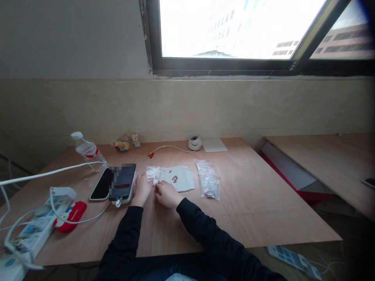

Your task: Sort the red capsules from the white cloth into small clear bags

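Observation:
My left hand point(142, 189) and my right hand point(165, 194) meet on a small clear plastic bag point(153, 174) on the wooden table point(249, 210), each pinching an edge of it. Just right of the bag lies a white cloth point(181, 177) with a few small red pieces point(175, 178) on it. Further right rest a filled clear bag point(209, 185) and a stack of empty zip bags point(204, 165). Both my sleeves are black.
Left of my hands lie two phones point(115, 182) on a white charger. A power strip point(27, 234) with white cables and a red object point(72, 216) sit at the left edge. A water bottle point(88, 152), a dome camera point(195, 143) and a white pad point(214, 144) stand farther back.

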Demonstrator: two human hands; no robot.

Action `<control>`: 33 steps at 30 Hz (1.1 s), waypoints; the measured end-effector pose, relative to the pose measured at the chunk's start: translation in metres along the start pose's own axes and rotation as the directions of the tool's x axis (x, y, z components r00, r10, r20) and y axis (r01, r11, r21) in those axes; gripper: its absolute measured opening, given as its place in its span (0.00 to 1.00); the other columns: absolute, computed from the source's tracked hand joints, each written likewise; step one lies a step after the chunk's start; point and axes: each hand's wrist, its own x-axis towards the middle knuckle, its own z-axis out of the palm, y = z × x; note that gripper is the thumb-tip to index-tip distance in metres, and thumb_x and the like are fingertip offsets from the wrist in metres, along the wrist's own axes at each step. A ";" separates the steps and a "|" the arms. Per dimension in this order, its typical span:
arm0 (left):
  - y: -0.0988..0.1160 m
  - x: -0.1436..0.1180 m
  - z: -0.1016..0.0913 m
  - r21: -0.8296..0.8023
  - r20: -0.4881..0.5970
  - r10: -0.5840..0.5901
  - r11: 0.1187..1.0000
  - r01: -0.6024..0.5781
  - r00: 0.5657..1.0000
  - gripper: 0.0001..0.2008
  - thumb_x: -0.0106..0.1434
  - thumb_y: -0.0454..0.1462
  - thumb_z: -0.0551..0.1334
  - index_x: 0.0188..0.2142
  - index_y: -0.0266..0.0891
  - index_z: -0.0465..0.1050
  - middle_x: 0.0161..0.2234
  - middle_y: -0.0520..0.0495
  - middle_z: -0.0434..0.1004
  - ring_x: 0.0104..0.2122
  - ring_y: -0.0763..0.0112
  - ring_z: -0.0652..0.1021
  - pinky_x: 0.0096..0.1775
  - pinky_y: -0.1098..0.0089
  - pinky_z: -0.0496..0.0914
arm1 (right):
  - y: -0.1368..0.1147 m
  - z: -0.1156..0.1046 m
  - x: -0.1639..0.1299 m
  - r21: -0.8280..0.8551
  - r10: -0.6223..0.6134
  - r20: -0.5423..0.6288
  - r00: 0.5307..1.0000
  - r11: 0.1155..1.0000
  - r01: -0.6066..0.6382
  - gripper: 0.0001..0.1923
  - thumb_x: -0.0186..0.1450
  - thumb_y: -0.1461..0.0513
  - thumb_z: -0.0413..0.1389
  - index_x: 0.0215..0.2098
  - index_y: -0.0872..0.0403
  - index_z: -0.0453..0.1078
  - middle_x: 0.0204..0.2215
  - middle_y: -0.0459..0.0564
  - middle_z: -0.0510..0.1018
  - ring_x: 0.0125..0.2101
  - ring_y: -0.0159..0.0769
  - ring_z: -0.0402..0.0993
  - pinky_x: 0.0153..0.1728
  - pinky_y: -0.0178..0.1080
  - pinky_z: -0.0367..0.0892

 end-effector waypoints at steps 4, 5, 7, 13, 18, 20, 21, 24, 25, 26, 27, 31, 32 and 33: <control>0.004 0.002 0.003 0.067 -0.009 -0.053 0.996 0.053 0.999 0.19 0.56 0.40 0.59 0.46 0.33 0.69 0.45 0.33 0.72 0.47 0.54 0.73 0.45 0.64 0.65 | 0.001 0.002 -0.002 -0.004 0.004 -0.002 1.000 1.000 -0.004 0.13 0.59 0.64 0.50 0.42 0.59 0.68 0.45 0.60 0.72 0.49 0.45 0.64 0.49 0.43 0.57; 0.004 0.003 0.003 0.077 -0.015 -0.071 0.994 0.072 0.997 0.20 0.56 0.41 0.59 0.46 0.32 0.69 0.46 0.32 0.72 0.47 0.53 0.72 0.45 0.63 0.65 | 0.001 0.002 -0.002 -0.003 0.003 -0.003 1.000 1.000 -0.003 0.13 0.59 0.64 0.50 0.42 0.59 0.68 0.45 0.60 0.72 0.49 0.45 0.64 0.49 0.43 0.57; 0.005 0.006 0.005 0.089 -0.026 -0.110 0.990 0.112 0.994 0.21 0.57 0.42 0.58 0.46 0.30 0.69 0.47 0.29 0.71 0.47 0.51 0.73 0.43 0.63 0.66 | 0.002 0.003 -0.001 -0.001 -0.002 -0.004 1.000 1.000 0.002 0.12 0.59 0.64 0.51 0.41 0.59 0.68 0.45 0.60 0.72 0.48 0.45 0.64 0.49 0.43 0.57; 0.002 0.016 0.007 0.080 0.036 -0.159 0.985 0.156 0.987 0.16 0.56 0.43 0.58 0.36 0.32 0.74 0.39 0.30 0.77 0.42 0.52 0.77 0.37 0.65 0.68 | 0.003 0.003 -0.001 0.001 -0.025 -0.006 1.000 1.000 0.025 0.11 0.59 0.64 0.51 0.39 0.60 0.69 0.43 0.61 0.72 0.48 0.45 0.64 0.49 0.43 0.57; 0.000 0.014 0.005 0.075 0.037 -0.174 0.982 0.171 0.984 0.14 0.56 0.38 0.58 0.40 0.32 0.71 0.40 0.32 0.77 0.41 0.54 0.77 0.36 0.66 0.68 | 0.003 0.003 -0.002 0.010 -0.035 -0.004 0.999 0.999 0.035 0.12 0.59 0.63 0.52 0.40 0.61 0.69 0.44 0.61 0.72 0.48 0.47 0.64 0.49 0.43 0.57; 0.000 0.013 0.003 0.081 0.019 -0.173 0.982 0.171 0.985 0.15 0.57 0.36 0.57 0.44 0.32 0.68 0.40 0.31 0.77 0.42 0.54 0.77 0.36 0.66 0.68 | 0.002 0.004 -0.002 0.014 -0.038 -0.005 0.999 0.999 0.038 0.13 0.59 0.62 0.52 0.41 0.61 0.69 0.45 0.62 0.72 0.49 0.47 0.64 0.50 0.44 0.57; 0.000 0.012 0.002 0.085 0.011 -0.170 0.982 0.169 0.985 0.16 0.57 0.36 0.57 0.45 0.31 0.67 0.40 0.31 0.77 0.41 0.53 0.77 0.36 0.65 0.68 | 0.001 0.004 -0.001 0.015 -0.039 -0.005 0.999 0.999 0.040 0.13 0.60 0.62 0.52 0.41 0.61 0.68 0.45 0.62 0.72 0.49 0.48 0.64 0.50 0.44 0.57; 0.002 0.010 -0.002 0.103 -0.019 -0.154 0.982 0.156 0.988 0.17 0.57 0.35 0.56 0.46 0.31 0.64 0.40 0.31 0.76 0.41 0.52 0.77 0.36 0.64 0.68 | -0.002 0.006 0.000 0.020 -0.043 -0.006 0.999 0.999 0.043 0.13 0.60 0.62 0.52 0.41 0.60 0.68 0.46 0.62 0.72 0.49 0.48 0.64 0.50 0.45 0.57; 0.003 0.009 -0.003 0.110 -0.032 -0.146 0.983 0.148 0.989 0.18 0.57 0.36 0.57 0.47 0.31 0.64 0.40 0.32 0.76 0.41 0.52 0.77 0.36 0.64 0.68 | -0.003 0.006 0.000 0.021 -0.043 -0.006 0.999 0.999 0.043 0.13 0.59 0.62 0.52 0.41 0.60 0.68 0.46 0.63 0.72 0.49 0.48 0.64 0.50 0.45 0.57; 0.005 0.008 -0.004 0.119 -0.045 -0.135 0.983 0.140 0.990 0.19 0.57 0.36 0.57 0.47 0.31 0.63 0.41 0.32 0.75 0.42 0.52 0.76 0.37 0.64 0.68 | -0.003 0.006 0.001 0.022 -0.042 -0.007 0.999 0.999 0.042 0.13 0.59 0.62 0.52 0.42 0.60 0.68 0.46 0.63 0.71 0.49 0.48 0.64 0.50 0.45 0.57; 0.007 0.006 -0.004 0.130 -0.061 -0.124 0.983 0.131 0.990 0.19 0.57 0.37 0.57 0.48 0.31 0.63 0.42 0.32 0.74 0.43 0.52 0.76 0.38 0.63 0.68 | -0.004 0.007 0.001 0.023 -0.041 -0.009 0.999 0.999 0.041 0.14 0.59 0.62 0.52 0.42 0.61 0.68 0.46 0.63 0.71 0.49 0.48 0.64 0.50 0.45 0.57; 0.015 -0.004 -0.001 0.187 -0.135 -0.074 0.977 0.099 0.988 0.21 0.58 0.40 0.56 0.48 0.27 0.63 0.47 0.27 0.69 0.50 0.46 0.69 0.45 0.57 0.65 | -0.004 0.005 -0.001 0.029 -0.036 -0.014 0.999 0.999 0.036 0.15 0.60 0.62 0.52 0.43 0.61 0.68 0.46 0.63 0.72 0.50 0.48 0.64 0.51 0.45 0.56; 0.016 -0.006 0.000 0.199 -0.146 -0.053 0.977 0.082 0.988 0.22 0.59 0.40 0.55 0.49 0.26 0.62 0.49 0.27 0.68 0.52 0.46 0.67 0.47 0.56 0.64 | -0.004 0.004 -0.003 0.033 -0.035 -0.018 0.999 0.999 0.036 0.15 0.60 0.62 0.52 0.44 0.61 0.67 0.46 0.62 0.72 0.51 0.48 0.63 0.52 0.45 0.56; 0.017 -0.008 0.002 0.208 -0.148 -0.027 0.976 0.058 0.989 0.22 0.60 0.40 0.53 0.50 0.26 0.62 0.50 0.27 0.66 0.53 0.46 0.66 0.49 0.56 0.63 | -0.003 0.003 -0.005 0.041 -0.034 -0.025 0.999 0.999 0.035 0.16 0.60 0.62 0.52 0.46 0.60 0.67 0.47 0.62 0.71 0.52 0.48 0.62 0.52 0.45 0.56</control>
